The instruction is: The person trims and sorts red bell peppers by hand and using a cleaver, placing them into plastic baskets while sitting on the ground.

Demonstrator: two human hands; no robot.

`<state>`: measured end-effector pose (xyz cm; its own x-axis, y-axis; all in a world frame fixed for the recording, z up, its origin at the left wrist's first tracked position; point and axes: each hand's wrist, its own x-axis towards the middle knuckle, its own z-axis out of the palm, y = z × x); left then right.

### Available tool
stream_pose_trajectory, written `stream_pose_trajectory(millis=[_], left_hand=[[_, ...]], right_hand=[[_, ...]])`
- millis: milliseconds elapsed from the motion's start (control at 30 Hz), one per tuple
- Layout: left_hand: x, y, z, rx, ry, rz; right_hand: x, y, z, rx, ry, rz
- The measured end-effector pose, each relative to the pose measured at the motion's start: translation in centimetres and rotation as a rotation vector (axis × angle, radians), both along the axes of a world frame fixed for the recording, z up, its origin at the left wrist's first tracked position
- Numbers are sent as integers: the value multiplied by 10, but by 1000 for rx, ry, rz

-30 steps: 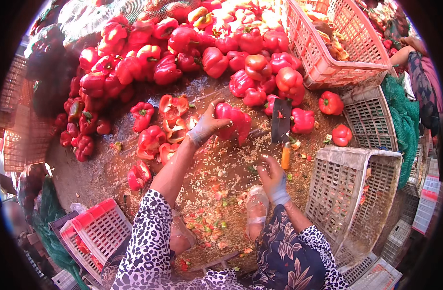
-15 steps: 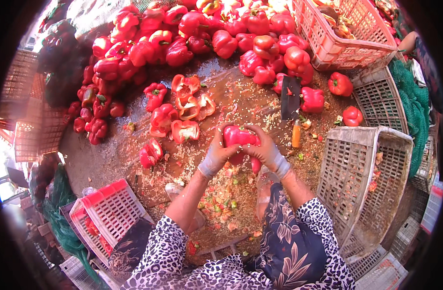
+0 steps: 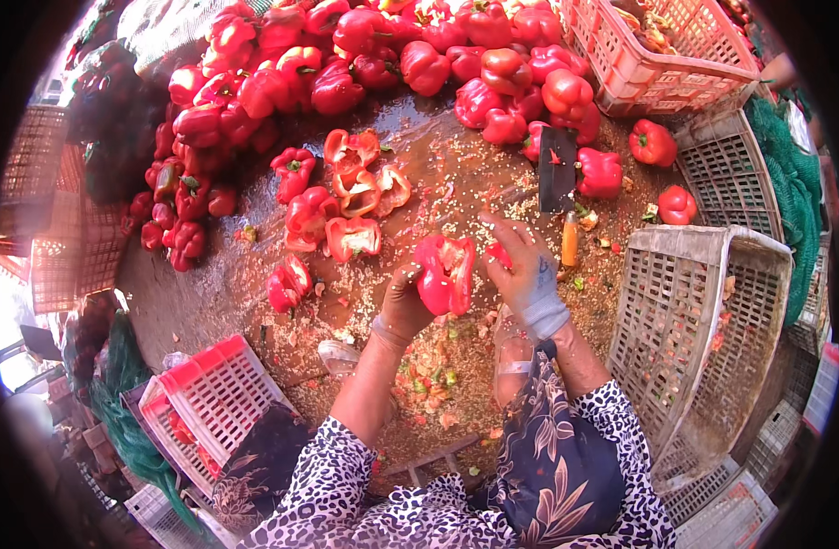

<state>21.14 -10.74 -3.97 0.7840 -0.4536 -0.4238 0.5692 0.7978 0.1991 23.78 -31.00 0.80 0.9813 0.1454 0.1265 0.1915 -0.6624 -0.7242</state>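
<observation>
My left hand (image 3: 406, 304) grips a red bell pepper (image 3: 444, 274), torn open so its pale hollow inside shows. Just to its right, my right hand (image 3: 532, 274) is apart from that pepper, with a small red pepper piece (image 3: 499, 255) between thumb and fingers. Both hands wear greyish, partly worn gloves. Opened pepper halves (image 3: 353, 238) lie on the wet, seed-strewn surface ahead and to the left. Another cut pepper (image 3: 289, 283) rests nearer, left of my left hand. A knife with a broad dark blade (image 3: 557, 169) and orange handle (image 3: 569, 240) lies beyond my right hand.
A large heap of whole red peppers (image 3: 337, 87) spreads across the far side. An orange crate (image 3: 676, 78) stands at far right, a dirty white crate (image 3: 666, 320) near right, and a red-rimmed white crate (image 3: 218, 393) at left. Green netting (image 3: 785, 183) hangs at the right edge.
The pepper that both hands held together is now opened, its inside showing, and stays in the left hand. My right hand has moved off to the right with a small red piece.
</observation>
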Motion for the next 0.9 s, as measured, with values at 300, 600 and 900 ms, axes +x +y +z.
stream_pose_trajectory(millis=[300,600,900], left_hand=[[-28,-7,-13,216,-52,-278],[-25,-25,-21,723,-115,-335],[-23,7,-22,575,-76,-565]], right_hand=[[-14,12,-8,-355,360,295],[-45,17,-60,-265,251,41],[-58,-3,-95,555,868,-49]])
